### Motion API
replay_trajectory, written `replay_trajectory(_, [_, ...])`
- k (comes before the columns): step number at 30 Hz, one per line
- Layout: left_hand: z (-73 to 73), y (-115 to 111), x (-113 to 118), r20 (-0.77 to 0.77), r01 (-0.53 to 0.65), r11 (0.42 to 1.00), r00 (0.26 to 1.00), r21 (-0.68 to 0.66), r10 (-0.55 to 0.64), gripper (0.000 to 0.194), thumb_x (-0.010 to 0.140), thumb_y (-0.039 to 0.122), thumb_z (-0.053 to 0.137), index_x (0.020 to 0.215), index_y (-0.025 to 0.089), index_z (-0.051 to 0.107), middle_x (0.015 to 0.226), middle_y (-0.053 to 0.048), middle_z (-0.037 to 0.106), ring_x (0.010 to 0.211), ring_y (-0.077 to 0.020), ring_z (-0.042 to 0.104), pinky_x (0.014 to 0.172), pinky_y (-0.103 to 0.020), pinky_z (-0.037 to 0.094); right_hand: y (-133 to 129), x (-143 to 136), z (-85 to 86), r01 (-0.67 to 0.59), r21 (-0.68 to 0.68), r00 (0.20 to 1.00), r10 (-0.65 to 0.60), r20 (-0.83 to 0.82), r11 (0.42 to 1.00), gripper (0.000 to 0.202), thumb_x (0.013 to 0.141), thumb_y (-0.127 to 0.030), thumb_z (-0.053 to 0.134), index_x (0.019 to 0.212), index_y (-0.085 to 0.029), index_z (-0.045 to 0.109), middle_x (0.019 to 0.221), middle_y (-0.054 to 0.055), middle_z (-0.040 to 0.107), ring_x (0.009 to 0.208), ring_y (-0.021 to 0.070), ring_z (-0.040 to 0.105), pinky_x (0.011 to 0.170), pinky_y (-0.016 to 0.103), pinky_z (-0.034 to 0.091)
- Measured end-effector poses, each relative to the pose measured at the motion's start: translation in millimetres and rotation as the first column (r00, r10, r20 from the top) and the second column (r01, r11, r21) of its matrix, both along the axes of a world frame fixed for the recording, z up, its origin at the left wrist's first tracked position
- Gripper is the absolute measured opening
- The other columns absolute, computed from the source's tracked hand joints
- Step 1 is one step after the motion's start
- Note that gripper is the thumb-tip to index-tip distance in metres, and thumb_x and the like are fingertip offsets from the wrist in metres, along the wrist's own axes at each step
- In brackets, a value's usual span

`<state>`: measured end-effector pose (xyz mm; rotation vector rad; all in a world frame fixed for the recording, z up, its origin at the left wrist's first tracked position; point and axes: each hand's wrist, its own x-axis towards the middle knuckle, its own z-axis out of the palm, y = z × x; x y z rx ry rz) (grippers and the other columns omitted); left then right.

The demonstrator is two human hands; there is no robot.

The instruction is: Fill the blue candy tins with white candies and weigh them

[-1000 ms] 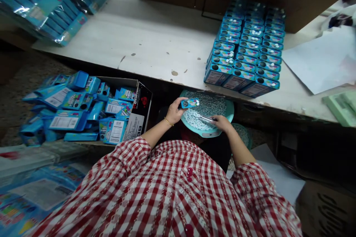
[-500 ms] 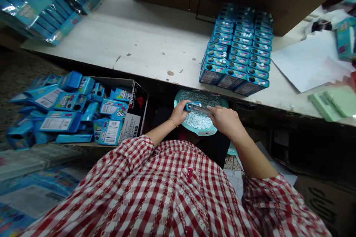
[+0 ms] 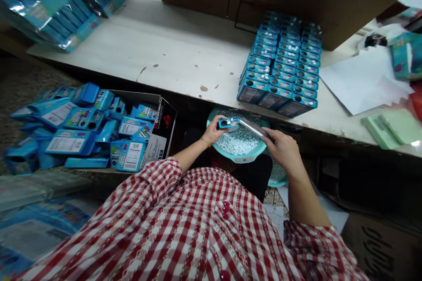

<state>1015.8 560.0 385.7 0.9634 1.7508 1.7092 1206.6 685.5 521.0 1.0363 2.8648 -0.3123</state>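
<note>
My left hand (image 3: 212,131) holds a small blue candy box (image 3: 230,124) over a turquoise basin (image 3: 242,159). The box's top, with a dark round opening and a few white pieces on it, faces up. My right hand (image 3: 282,148) grips a narrow metal scoop (image 3: 252,127), its far tip at the right end of the box. Small white candies (image 3: 237,144) fill the basin, which sits at my lap below the table's edge. Fingers of my right hand partly hide the scoop's near end.
Rows of upright blue boxes (image 3: 277,79) stand on the white table (image 3: 184,61). At left, a carton (image 3: 153,147) is heaped with blue boxes. Wrapped packs (image 3: 49,9) lie at the far left. Paper (image 3: 358,79) and a green object (image 3: 389,127) are at right.
My right hand has drawn back to the right and the scoop now slants up toward the box. The box in my left hand has turned slightly, showing more of its top.
</note>
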Motion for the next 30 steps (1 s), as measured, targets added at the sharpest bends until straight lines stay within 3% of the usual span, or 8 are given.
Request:
replay_trajectory(3, [7.4,3,1,-0.033,0.023,1.0,0.999,0.006,-0.023,0.039,0.065,0.017,0.067,0.101,0.017,0.051,0.095,-0.002,0.057,0.088,-0.015,0.054,0.084,-0.028,0.041,-19,-15,4.3,-0.03,0.084,0.997,0.024,0.079,0.996,0.038,0.089,-0.038,0.042,0.123,-0.028,0.056,0.103,0.004,0.066,0.079,0.0197,0.063,0.057,0.026,0.039])
replay_trajectory(8, [18.3,-3,-1,-0.074,-0.072,0.996,0.995,-0.053,0.068,0.038,0.065,0.015,0.065,0.101,0.017,0.052,0.092,-0.001,0.057,0.085,-0.0151,0.054,0.081,-0.028,0.041,-35,-28,8.4,-0.101,0.179,0.995,0.094,0.044,0.979,0.038,0.09,-0.034,0.041,0.124,-0.026,0.055,0.096,0.006,0.065,0.067,0.0158,0.06,0.05,0.025,0.033])
replay_trajectory(11, [36.7,-10,-6,-0.113,-0.088,0.996,0.99,-0.032,0.084,0.037,0.067,0.018,0.065,0.101,0.017,0.052,0.092,-0.001,0.058,0.084,-0.0149,0.055,0.08,-0.028,0.042,-26,-22,7.3,-0.05,0.188,0.988,0.076,-0.134,0.981,0.037,0.089,-0.034,0.044,0.122,-0.023,0.057,0.091,0.005,0.065,0.07,0.0154,0.06,0.053,0.024,0.037])
replay_trajectory(14, [62.7,-9,-19,-0.167,-0.107,0.994,0.98,0.029,0.11,0.037,0.069,0.02,0.063,0.104,0.018,0.051,0.092,-0.001,0.058,0.083,-0.0144,0.055,0.079,-0.027,0.043,-13,-11,3.4,-0.029,0.083,0.908,0.061,-0.415,0.996,0.037,0.088,-0.036,0.046,0.119,-0.02,0.059,0.091,0.005,0.066,0.079,0.0159,0.062,0.067,0.024,0.044])
replay_trajectory(18, [84.0,18,-59,-0.243,-0.169,0.98,0.951,0.106,0.191,0.041,0.069,0.021,0.065,0.107,0.019,0.052,0.1,-0.003,0.058,0.09,-0.0162,0.056,0.083,-0.028,0.044,-4,10,-12.0,-0.015,-0.065,0.789,-0.028,-0.613,0.998,0.039,0.086,-0.038,0.05,0.119,-0.019,0.059,0.098,0.007,0.068,0.085,0.0169,0.063,0.079,0.028,0.047])
replay_trajectory(23, [76.3,85,-124,-0.274,-0.168,0.981,0.943,0.1,0.189,0.045,0.063,0.018,0.068,0.107,0.016,0.054,0.108,-0.008,0.057,0.104,-0.0212,0.053,0.091,-0.032,0.042,-9,33,-46.9,0.029,-0.259,0.791,-0.181,-0.585,0.965,0.041,0.083,-0.042,0.053,0.114,-0.017,0.062,0.107,0.01,0.067,0.097,0.0213,0.063,0.087,0.034,0.048])
replay_trajectory(26, [71.6,118,-143,-0.273,-0.146,0.989,0.95,0.034,0.15,0.05,0.067,0.017,0.063,0.115,0.014,0.051,0.112,-0.01,0.057,0.106,-0.023,0.054,0.095,-0.035,0.04,-14,40,-65.4,0.063,-0.374,0.799,-0.271,-0.537,0.925,0.046,0.079,-0.048,0.054,0.112,-0.016,0.064,0.111,0.011,0.066,0.101,0.024,0.062,0.09,0.037,0.047])
replay_trajectory(30, [68.6,115,-148,-0.381,-0.215,0.977,0.903,0.002,0.2,0.07,0.069,0.021,0.062,0.132,0.011,0.034,0.133,-0.017,0.044,0.125,-0.0275,0.039,0.104,-0.04,0.031,-13,39,-82.3,0.158,-0.455,0.818,-0.374,-0.436,0.876,0.059,0.072,-0.057,0.056,0.112,-0.015,0.064,0.111,0.011,0.066,0.103,0.0273,0.06,0.091,0.038,0.046])
